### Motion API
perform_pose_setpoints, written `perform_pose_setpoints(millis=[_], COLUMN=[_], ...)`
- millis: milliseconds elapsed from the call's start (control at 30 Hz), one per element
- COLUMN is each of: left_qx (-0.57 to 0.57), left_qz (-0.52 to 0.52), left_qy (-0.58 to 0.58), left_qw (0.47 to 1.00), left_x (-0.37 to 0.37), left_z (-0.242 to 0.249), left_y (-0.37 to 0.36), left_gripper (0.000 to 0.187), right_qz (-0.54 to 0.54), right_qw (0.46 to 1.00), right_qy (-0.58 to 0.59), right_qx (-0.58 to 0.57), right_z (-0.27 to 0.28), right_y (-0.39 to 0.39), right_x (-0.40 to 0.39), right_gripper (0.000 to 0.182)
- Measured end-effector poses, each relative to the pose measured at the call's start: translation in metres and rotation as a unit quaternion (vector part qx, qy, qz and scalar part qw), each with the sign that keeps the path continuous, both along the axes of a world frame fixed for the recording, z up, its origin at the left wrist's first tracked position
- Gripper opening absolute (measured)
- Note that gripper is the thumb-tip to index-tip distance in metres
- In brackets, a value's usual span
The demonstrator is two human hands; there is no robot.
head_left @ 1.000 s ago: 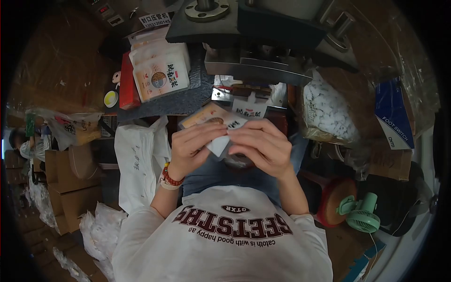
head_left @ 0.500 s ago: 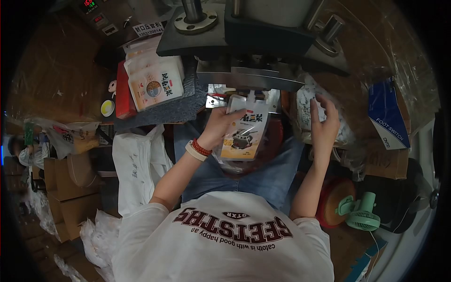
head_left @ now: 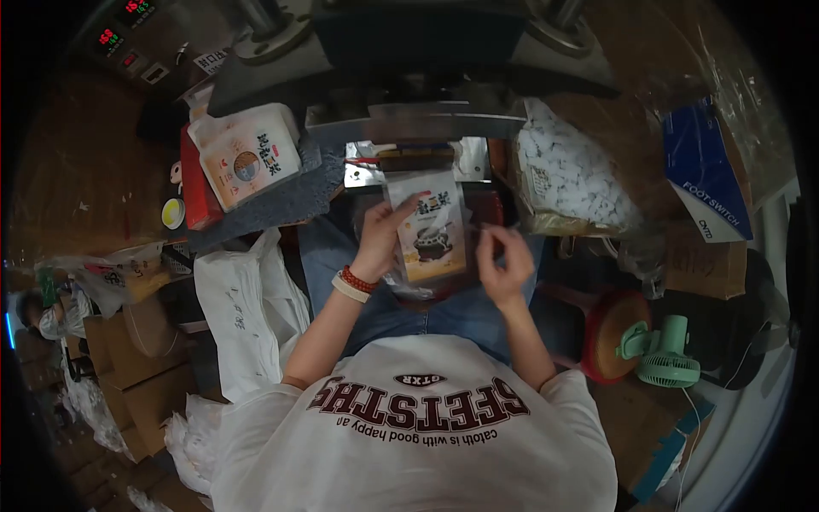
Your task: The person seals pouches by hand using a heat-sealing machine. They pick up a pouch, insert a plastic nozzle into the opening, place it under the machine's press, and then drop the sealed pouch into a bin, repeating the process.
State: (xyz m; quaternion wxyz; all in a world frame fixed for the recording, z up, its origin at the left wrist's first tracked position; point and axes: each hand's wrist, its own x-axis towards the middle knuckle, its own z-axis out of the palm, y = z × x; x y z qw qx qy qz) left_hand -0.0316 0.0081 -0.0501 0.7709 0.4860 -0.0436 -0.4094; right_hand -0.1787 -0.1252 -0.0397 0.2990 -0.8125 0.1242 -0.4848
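A printed pouch (head_left: 433, 235) hangs upright over my lap, its top edge just below the metal jaw (head_left: 414, 124) of a press. My left hand (head_left: 381, 237) grips its left side, with the thumb lying across the front. Close to the pouch's right edge is my right hand (head_left: 503, 264), its fingers curled together; what they hold is too small to make out. A clear bag of small white pieces (head_left: 567, 171) lies to the right of the press. More printed pouches (head_left: 247, 158) are stacked at the left.
Beside the stack are a red box (head_left: 200, 192) and grey cloth (head_left: 299, 183). A white sack (head_left: 243, 316) hangs at the left. Rightward are a blue box (head_left: 704, 171), a round stool (head_left: 618, 337) and a green fan (head_left: 670, 363). Cartons (head_left: 145, 367) stand at the lower left.
My right hand has moved from the bag of white pieces to the pouch's right side, and its fingers have closed. My left hand still holds the pouch. The camera view has shifted.
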Motion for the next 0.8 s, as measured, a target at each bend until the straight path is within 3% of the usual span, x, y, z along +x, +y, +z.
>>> perform_pose_setpoints(millis=[67,100,167,200,233,267,333,367,433,533,567,633,667,733,767,800], left_qx=[0.029,0.039,0.04,0.048,0.055,0.056,0.054,0.054,0.069,0.059,0.048,0.043,0.032,0.037,0.043,0.046], left_qz=[0.02,0.03,0.057,0.072,0.089,0.115,0.154,0.149,0.201,0.18,0.175,0.167,0.18,0.169,0.166,0.166], left_qy=[-0.03,-0.066,-0.082,-0.067,-0.053,-0.034,0.011,0.011,0.067,0.14,0.159,0.181,0.188,0.183,0.181,0.179], left_qw=[0.999,0.997,0.994,0.994,0.993,0.991,0.987,0.987,0.975,0.972,0.97,0.968,0.965,0.968,0.968,0.969], left_x=[-0.004,-0.004,-0.002,0.003,0.008,0.011,0.015,0.013,0.005,-0.021,-0.031,-0.048,-0.051,-0.045,-0.045,-0.044], left_z=[0.008,0.009,0.019,0.018,0.018,0.018,0.011,0.004,-0.008,-0.038,-0.051,-0.076,-0.079,-0.074,-0.071,-0.071], left_y=[0.02,0.035,0.073,0.094,0.113,0.13,0.158,0.167,0.181,0.191,0.191,0.191,0.192,0.188,0.189,0.19], left_gripper=[0.022,0.022,0.02,0.021,0.021,0.025,0.032,0.032,0.033,0.032,0.032,0.031,0.031,0.031,0.03,0.03], right_qz=[0.016,0.007,0.005,-0.001,-0.004,-0.005,0.074,0.07,0.106,0.129,0.123,0.065,0.059,-0.079,-0.078,-0.176], right_qw=[0.94,0.937,0.804,0.8,0.877,0.91,0.89,0.891,0.763,0.794,0.796,0.726,0.727,0.772,0.772,0.802], right_qy=[0.153,0.162,0.083,0.082,0.211,0.333,0.435,0.435,0.637,0.592,0.59,0.685,0.684,0.63,0.63,0.569], right_qx=[0.304,0.311,0.588,0.594,0.432,0.248,0.11,0.112,0.042,0.047,0.054,0.006,0.012,-0.029,-0.026,-0.038], right_z=[-0.047,-0.076,-0.136,-0.162,-0.186,-0.2,-0.205,-0.205,-0.197,-0.282,-0.283,-0.282,-0.268,-0.228,-0.255,-0.297], right_y=[0.017,0.016,0.0,-0.009,-0.019,-0.028,-0.045,-0.051,-0.056,-0.053,-0.046,-0.015,0.002,0.031,0.037,0.043], right_x=[-0.009,-0.016,-0.022,-0.022,-0.021,-0.017,-0.001,0.009,0.031,0.039,0.044,0.056,0.057,0.057,0.061,0.066], right_gripper=[0.008,0.008,0.014,0.014,0.018,0.022,0.023,0.023,0.038,0.045,0.045,0.052,0.052,0.059,0.059,0.056])
